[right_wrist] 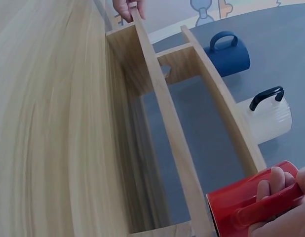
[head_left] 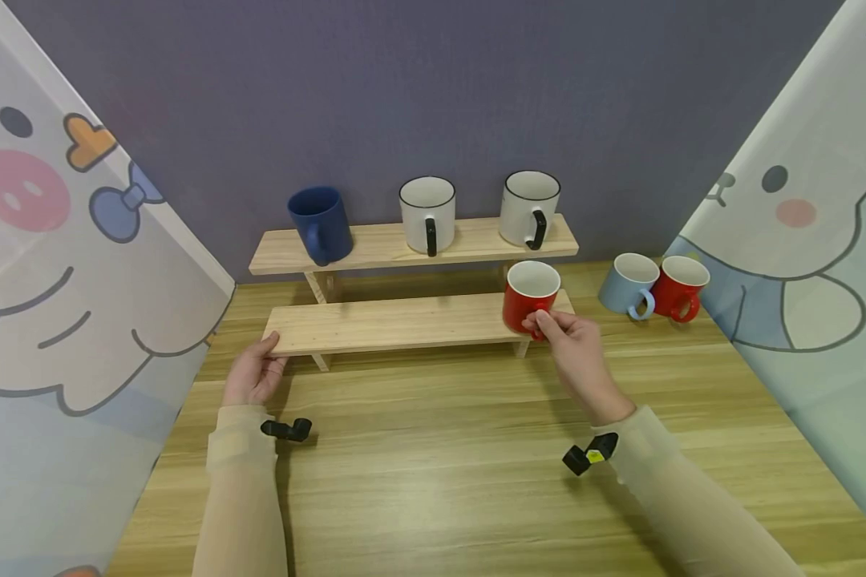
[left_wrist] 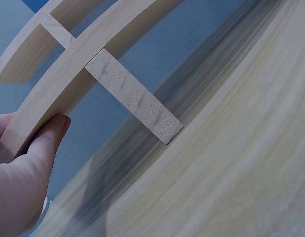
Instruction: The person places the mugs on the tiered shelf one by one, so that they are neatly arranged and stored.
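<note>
My left hand [head_left: 256,374] grips the left end of the lower board of a two-tier wooden shelf [head_left: 397,323], with the thumb on top and fingers beneath. In the left wrist view, the fingers [left_wrist: 50,133] curl under the board beside its leg. At the lower board's right end is a red mug [head_left: 523,306] with a white inside. My right hand [head_left: 576,346] pinches its handle, which points toward me. The mug is upright, its base at the board. Along the upper board stand a dark blue mug [head_left: 322,224] and two white mugs [head_left: 426,220] with black rims and handles.
On the wood-grain table [head_left: 433,481], right of the shelf, a light blue mug [head_left: 624,284] stands close against a second red mug [head_left: 674,288]. A dark grey wall [head_left: 404,96] rises behind the shelf. Cartoon-printed panels [head_left: 794,264] flank the table on both sides.
</note>
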Action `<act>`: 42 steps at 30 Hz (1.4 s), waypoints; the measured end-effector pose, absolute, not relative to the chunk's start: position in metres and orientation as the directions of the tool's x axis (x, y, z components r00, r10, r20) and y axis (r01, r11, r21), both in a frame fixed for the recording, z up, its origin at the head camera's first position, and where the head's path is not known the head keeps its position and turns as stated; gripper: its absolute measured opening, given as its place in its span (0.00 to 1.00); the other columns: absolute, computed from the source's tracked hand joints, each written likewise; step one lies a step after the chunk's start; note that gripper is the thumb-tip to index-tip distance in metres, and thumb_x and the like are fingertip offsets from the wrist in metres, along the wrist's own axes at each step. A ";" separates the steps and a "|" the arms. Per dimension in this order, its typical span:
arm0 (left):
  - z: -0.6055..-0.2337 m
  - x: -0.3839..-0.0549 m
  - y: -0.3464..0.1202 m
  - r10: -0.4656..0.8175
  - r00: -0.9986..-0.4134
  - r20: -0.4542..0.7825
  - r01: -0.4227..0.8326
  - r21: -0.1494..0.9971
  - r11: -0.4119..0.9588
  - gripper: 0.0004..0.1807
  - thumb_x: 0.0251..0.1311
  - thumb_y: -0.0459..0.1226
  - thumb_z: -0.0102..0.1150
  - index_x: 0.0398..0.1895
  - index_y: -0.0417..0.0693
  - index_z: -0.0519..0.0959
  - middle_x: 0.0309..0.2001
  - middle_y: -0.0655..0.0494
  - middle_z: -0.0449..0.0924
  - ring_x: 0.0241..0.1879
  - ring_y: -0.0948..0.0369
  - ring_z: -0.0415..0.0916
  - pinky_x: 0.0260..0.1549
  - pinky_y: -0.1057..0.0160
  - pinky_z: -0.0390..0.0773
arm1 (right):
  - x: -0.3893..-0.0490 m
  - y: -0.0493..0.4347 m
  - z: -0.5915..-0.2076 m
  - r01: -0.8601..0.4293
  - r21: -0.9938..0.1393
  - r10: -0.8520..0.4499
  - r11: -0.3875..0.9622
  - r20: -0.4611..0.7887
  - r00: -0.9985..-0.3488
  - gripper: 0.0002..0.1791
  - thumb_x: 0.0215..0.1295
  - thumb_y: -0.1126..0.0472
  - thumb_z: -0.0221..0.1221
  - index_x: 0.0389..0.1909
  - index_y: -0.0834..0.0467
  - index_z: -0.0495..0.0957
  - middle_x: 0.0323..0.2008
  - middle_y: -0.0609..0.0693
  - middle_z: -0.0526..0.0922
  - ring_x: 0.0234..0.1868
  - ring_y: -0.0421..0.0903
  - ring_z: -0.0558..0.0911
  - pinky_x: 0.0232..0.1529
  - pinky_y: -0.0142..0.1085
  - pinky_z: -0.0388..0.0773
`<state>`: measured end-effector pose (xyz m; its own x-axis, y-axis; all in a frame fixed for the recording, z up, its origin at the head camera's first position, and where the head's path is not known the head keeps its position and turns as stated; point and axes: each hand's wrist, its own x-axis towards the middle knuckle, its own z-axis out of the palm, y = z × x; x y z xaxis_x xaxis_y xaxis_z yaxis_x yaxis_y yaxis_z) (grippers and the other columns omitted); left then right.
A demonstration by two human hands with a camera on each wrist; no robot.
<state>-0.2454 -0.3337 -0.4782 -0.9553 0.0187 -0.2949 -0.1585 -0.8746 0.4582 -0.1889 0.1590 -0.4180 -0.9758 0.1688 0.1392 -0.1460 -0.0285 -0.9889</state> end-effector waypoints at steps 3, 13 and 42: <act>-0.479 -0.246 -0.333 0.014 -0.956 -0.292 -0.153 0.460 -0.875 0.42 0.73 0.22 0.49 0.82 0.44 0.41 0.76 0.49 0.53 0.73 0.60 0.55 0.62 0.64 0.72 | -0.189 0.161 -0.421 -0.141 -0.990 0.174 -0.033 0.133 -0.976 0.19 0.78 0.63 0.56 0.49 0.81 0.77 0.35 0.48 0.86 0.40 0.40 0.82 0.47 0.32 0.81; -0.476 -0.246 -0.334 0.023 -0.946 -0.324 -0.174 0.444 -0.879 0.41 0.74 0.23 0.47 0.82 0.48 0.41 0.69 0.49 0.62 0.75 0.62 0.49 0.63 0.65 0.70 | -0.191 0.168 -0.427 -0.143 -0.990 0.145 0.013 0.144 -0.979 0.21 0.78 0.59 0.58 0.50 0.78 0.79 0.36 0.48 0.87 0.42 0.41 0.82 0.47 0.33 0.82; -0.478 -0.244 -0.333 -0.003 -0.950 -0.311 -0.153 0.476 -0.866 0.34 0.71 0.21 0.51 0.76 0.41 0.52 0.55 0.45 0.74 0.62 0.58 0.73 0.62 0.64 0.73 | -0.182 0.194 -0.417 -0.063 -0.983 0.152 0.172 0.090 -0.984 0.28 0.74 0.50 0.62 0.56 0.73 0.79 0.47 0.54 0.84 0.49 0.46 0.77 0.50 0.28 0.78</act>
